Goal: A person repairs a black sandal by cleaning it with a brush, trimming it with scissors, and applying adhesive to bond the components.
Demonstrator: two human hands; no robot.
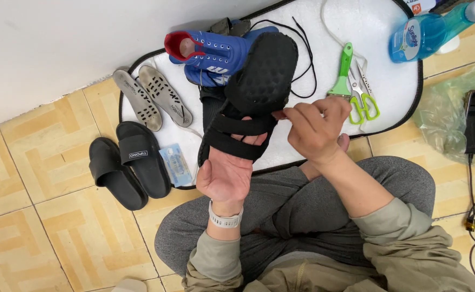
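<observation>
— From the head camera, looking down: where is the sandal?

— A seated person holds a black strapped sandal (251, 94) above a white mat (389, 75) on the tiled floor (48, 238). The left hand (227, 172) lies palm up beneath the heel end, its fingers (256, 139) slipped under the straps, closed on the sandal from below. The sole faces the camera and tilts away from the body toward the wall.

— And the other hand?

— The right hand (317, 128) meets the sandal at its right edge. Its fingers (294, 113) are pinched narrow on something small and reddish right against the strap; what it is cannot be told.

— What lies around them?

— A blue lace-up shoe (215, 54) sits on the mat behind the sandal, a loose black lace (305, 59) curling beside it. Two grey insoles (153, 97) rest at the mat's left end, and a pair of black slides (126, 170) stands on the floor just beside them. To the right of the hands lie a green-handled brush (343, 73) and green-handled scissors (363, 100). A blue spray bottle (429, 30) lies at the mat's far corner.
</observation>
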